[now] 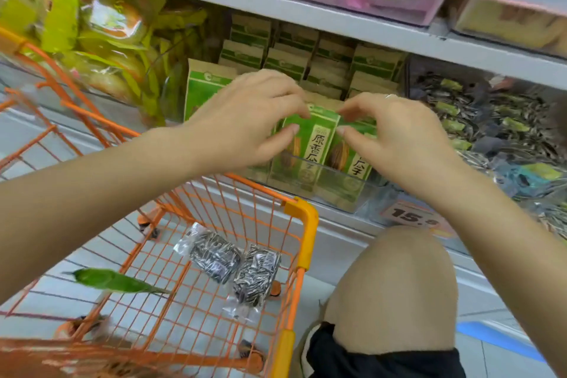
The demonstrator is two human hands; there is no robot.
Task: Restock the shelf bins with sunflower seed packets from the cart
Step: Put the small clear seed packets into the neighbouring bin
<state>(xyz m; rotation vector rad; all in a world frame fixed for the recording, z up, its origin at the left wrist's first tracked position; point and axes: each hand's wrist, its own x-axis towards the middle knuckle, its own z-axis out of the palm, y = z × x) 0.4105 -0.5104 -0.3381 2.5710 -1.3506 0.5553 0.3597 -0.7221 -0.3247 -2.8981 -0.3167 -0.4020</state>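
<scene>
Nearest me, two clear seed packets (236,267) lie in the orange cart (302,224). Beyond it, my left hand (245,120) and right hand (395,138) each pinch a green packet (302,147) upright at the bin's (352,193) front edge. I judge I'm seating these; next comes reaching back to the cart.

Clear bin (343,190) packed front to back with green seed packets (302,156); little slack between rows. Low headroom under grey shelf (306,14) above. Orange cart (302,224) pressed against bin front
</scene>
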